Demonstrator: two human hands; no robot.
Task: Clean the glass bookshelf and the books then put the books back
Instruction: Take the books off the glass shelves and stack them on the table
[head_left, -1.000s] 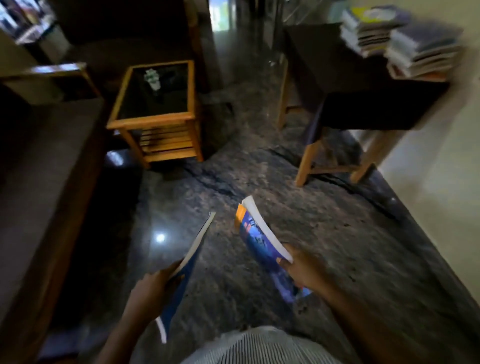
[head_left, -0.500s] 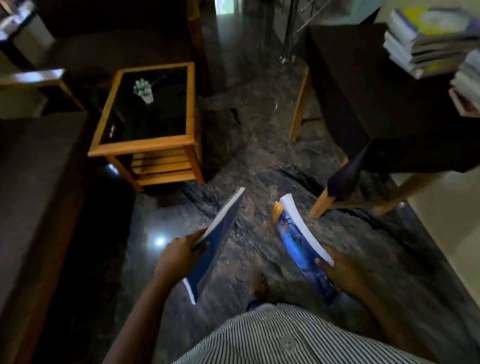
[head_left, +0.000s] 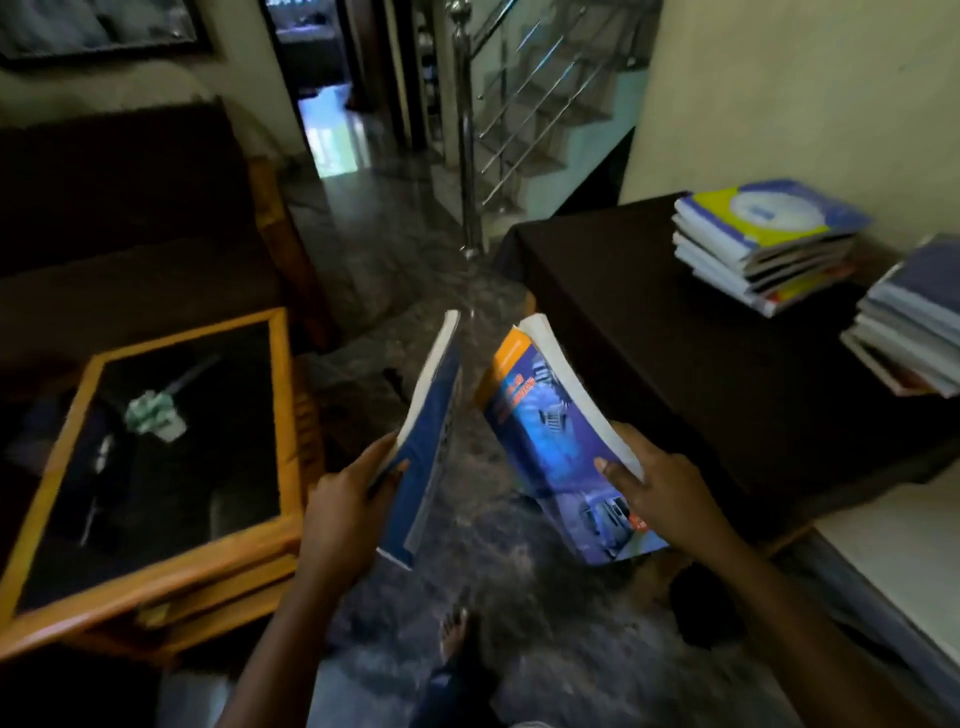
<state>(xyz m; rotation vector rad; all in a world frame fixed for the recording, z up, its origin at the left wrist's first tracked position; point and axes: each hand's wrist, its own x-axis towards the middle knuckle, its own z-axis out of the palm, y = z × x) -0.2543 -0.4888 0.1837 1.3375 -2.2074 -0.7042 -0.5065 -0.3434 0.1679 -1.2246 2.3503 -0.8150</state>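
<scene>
A blue book (head_left: 434, 441) in left hand (head_left: 345, 501), another book (head_left: 558, 447) in right hand (head_left: 662, 491)

Single head-worn wide-angle view, aimed forward and down, left hand (head_left: 343, 499) and right hand (head_left: 660, 488) framed close at lower centre, glass-topped side table (head_left: 156, 571) left of them, dark table (head_left: 649, 332) right, staircase beyond.

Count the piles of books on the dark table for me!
2: a yellow-and-blue-topped book stack on the dark-clothed table, and a grey-blue stack at the frame's right edge, maybe partly cut off.
</scene>
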